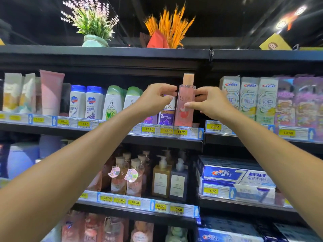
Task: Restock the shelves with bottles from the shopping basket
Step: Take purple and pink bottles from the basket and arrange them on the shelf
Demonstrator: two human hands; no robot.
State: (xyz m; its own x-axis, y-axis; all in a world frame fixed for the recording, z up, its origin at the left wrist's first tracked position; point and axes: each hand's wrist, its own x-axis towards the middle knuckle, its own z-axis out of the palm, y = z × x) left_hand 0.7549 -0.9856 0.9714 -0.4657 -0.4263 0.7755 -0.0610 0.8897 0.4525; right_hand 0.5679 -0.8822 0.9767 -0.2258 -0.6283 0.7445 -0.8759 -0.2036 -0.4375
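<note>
Bottle check: the pink bottle (pixel 185 112) is tall and slim, clear plastic with rosy liquid, a matte peach cylinder cap, faint LUX lettering and a fruit graphic low on the front. It stands upright at the front edge of the upper shelf (pixel 166 139), right above a yellow 14.90 price tag (pixel 181 132). Your right hand (pixel 209 103) pinches it, thumb on the front label and fingers behind the right side. Your left hand (pixel 155 99) is curled with its fingertips at the bottle's left shoulder; you cannot tell whether it actually grips anything. Tight slot: a white-and-purple LUX bottle (pixel 167 114) sits just beside it on the left, partly hidden by your left hand, and glossy Crest cartons (pixel 248 100) stand upright near the right, past a dark gap. Further left are rounded green-capped bottles (pixel 113 102), blue-capped white bottles (pixel 78 102) and a soft pink tube (pixel 50 91) standing on its cap. The shelf below holds square pump bottles (pixel 161 177) and stacked blue Crest boxes (pixel 234 173). On top of the unit are a potted fake lavender (pixel 90 23) and an orange wheat spray (pixel 171 27).
</note>
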